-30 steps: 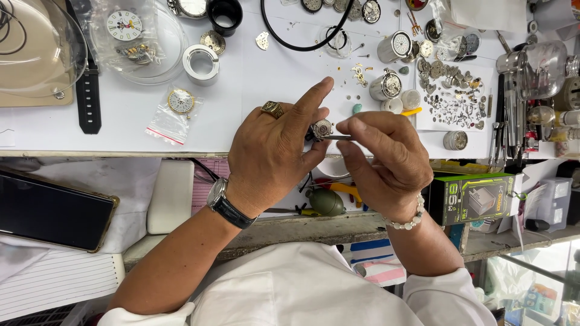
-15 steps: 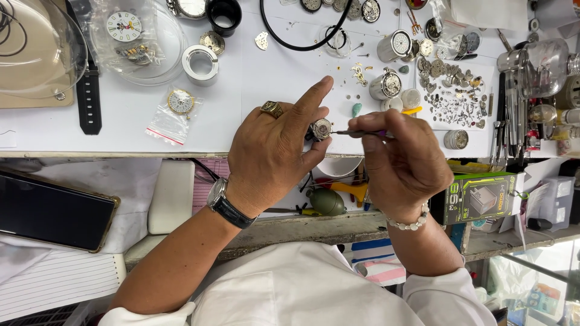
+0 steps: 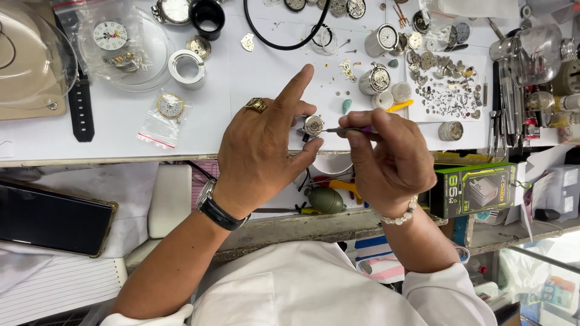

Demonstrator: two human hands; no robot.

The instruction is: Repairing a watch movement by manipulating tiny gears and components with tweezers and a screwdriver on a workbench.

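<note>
Small round watch movement pinched in left hand at the near edge of the white bench; thin tool clamped in right hand.

Left thumb and middle fingers closed on the movement's rim, index finger raised clear. Right fingertips together on the tool shaft, tip touching the movement's right side. Best done, judging from this: movement held level, tool pressed lightly, wrists braced, loose parts beyond the movement left undisturbed.
</note>
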